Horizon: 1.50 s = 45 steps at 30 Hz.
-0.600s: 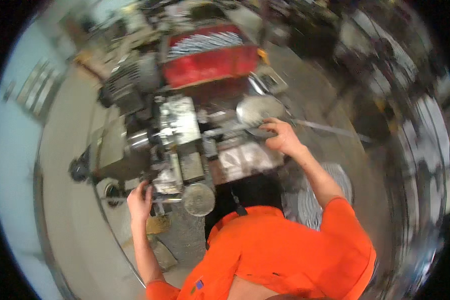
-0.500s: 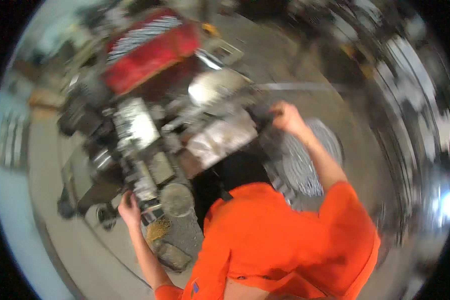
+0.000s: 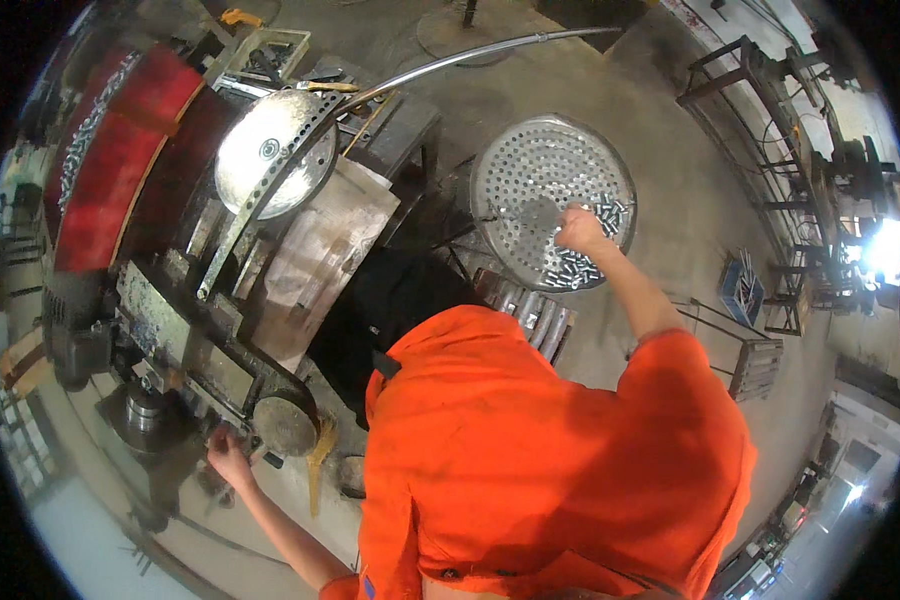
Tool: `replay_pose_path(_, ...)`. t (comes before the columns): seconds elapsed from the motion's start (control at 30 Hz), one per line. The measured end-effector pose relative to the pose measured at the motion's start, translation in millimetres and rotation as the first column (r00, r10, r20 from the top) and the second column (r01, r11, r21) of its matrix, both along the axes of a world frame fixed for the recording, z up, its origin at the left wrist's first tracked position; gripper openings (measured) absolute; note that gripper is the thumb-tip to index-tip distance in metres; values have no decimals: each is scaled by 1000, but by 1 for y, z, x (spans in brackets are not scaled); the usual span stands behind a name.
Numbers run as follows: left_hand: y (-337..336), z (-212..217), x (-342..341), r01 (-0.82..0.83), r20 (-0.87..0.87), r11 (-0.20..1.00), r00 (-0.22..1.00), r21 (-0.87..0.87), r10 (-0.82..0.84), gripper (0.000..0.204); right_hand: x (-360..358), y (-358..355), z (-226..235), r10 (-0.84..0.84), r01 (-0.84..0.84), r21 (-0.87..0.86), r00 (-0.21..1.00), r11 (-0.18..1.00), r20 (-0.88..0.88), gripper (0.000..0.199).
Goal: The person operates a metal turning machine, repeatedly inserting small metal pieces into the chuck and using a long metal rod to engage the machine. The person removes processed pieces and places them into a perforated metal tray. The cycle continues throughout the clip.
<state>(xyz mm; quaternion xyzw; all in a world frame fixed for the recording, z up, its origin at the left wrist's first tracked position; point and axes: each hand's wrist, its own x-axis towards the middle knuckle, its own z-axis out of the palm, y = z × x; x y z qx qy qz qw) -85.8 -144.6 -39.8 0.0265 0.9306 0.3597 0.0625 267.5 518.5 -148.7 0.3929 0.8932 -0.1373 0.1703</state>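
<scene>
Currently, I am standing with the perforated round tray (image 3: 525, 170) ahead of me; taking it as the landmark. Small metal cylinders (image 3: 611, 212) are lying heaped loosely in it, along its right side and its near edge; its far left part is showing bare holes. My right hand (image 3: 578, 230) is sitting over the tray, right of its middle, at the inner edge of the heap. Fingers are curling downward; cannot tell whether they are pinching a piece.

My left hand (image 3: 229, 457) is staying low, well left of the tray and nearer my body, beside a machine (image 3: 155, 310). Fingers are bending near a short handle (image 3: 272, 459); cannot tell whether they are gripping it. My two hands are standing well apart.

Left of the tray, a bright metal disc (image 3: 260, 150) is catching light, with a curved strip (image 3: 238, 228) punched with holes passing across it. Farther left of the tray, a red bin (image 3: 135, 150) is holding more metal pieces. Just on the tray's near side, a rack of thick bars (image 3: 545, 325) is lying by my orange garment (image 3: 560, 450). Right of the tray and somewhat nearer me, a blue crate (image 3: 742, 290) is standing apart.
</scene>
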Motion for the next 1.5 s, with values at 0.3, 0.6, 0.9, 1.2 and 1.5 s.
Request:
replay_pose_path(0.3,24,22,5,-52,50,985,997,-167,61,17,-28,15,-39,113,-113,28,994,993,2,25)
replay_pose_path(0.6,32,26,26,-193,-108,921,980,-338,166,25,3,33,-84,289,-264,248,955,932,-71,24)
replay_pose_path(0.9,20,36,24,-114,-89,969,991,-219,97,23,-92,7,8,248,-232,93,852,968,-461,19)
replay_pose_path(1.2,-42,137,67,-191,-294,967,946,-169,136,23,-332,-228,228,506,-836,183,127,518,-853,40)
replay_pose_path(1.5,-152,143,207,-515,-214,681,851,-521,480,24,-467,-439,261,868,-945,319,-101,68,-485,34)
